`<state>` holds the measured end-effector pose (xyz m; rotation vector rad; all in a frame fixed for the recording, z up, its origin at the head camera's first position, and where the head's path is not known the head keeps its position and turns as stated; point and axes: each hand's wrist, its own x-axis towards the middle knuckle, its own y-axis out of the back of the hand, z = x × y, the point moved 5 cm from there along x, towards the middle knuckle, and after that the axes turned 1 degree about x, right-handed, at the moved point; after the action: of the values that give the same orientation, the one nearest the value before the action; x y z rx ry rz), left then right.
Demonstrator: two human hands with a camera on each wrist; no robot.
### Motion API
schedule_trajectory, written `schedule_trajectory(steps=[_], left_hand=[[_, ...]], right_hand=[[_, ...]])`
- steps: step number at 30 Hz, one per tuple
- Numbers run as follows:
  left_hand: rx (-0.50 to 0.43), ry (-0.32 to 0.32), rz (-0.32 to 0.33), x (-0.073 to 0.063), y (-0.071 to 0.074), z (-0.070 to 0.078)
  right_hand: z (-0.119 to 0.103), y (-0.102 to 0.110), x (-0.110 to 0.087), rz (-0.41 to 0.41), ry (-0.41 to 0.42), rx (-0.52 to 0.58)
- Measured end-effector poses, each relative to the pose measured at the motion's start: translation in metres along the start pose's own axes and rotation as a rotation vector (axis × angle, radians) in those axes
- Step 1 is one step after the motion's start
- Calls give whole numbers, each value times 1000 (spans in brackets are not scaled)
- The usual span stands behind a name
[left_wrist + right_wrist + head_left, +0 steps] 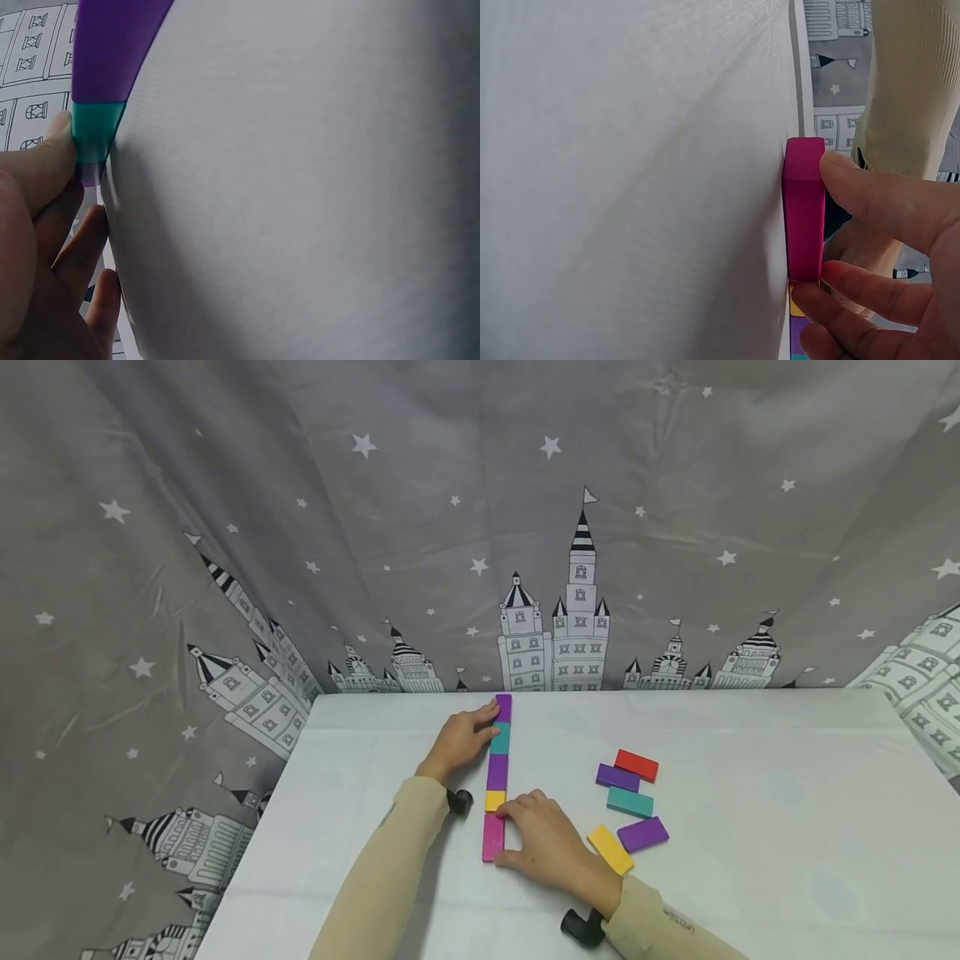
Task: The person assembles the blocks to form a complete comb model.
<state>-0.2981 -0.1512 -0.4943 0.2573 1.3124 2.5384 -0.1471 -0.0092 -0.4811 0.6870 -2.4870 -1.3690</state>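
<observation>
A straight row of flat blocks runs away from me on the white table. From near to far it goes pink block [493, 839], yellow block [495, 802], purple block [497, 773], teal block [501, 740] and far purple block [505, 708]. My right hand [549, 842] pinches the pink block lengthwise, thumb at its near end and fingertips by the yellow joint. In the right wrist view the pink block [805, 217] lies in line with the yellow one. My left hand [459, 739] touches the row's far end from the left, thumb against the teal block [97, 133].
To the right lies a loose group: a red block [637, 766], a dark purple block [618, 777], a teal block [630, 802], a purple block [643, 834] and a yellow block [611, 849] beside the right wrist. A grey castle-print curtain [450, 543] hangs behind the table.
</observation>
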Motion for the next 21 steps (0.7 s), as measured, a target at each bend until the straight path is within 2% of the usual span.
schedule_trajectory(steps=[21], left_hand=[[5,17,-9,1,2,2]], right_hand=[[2,3,3,16,-23,26]])
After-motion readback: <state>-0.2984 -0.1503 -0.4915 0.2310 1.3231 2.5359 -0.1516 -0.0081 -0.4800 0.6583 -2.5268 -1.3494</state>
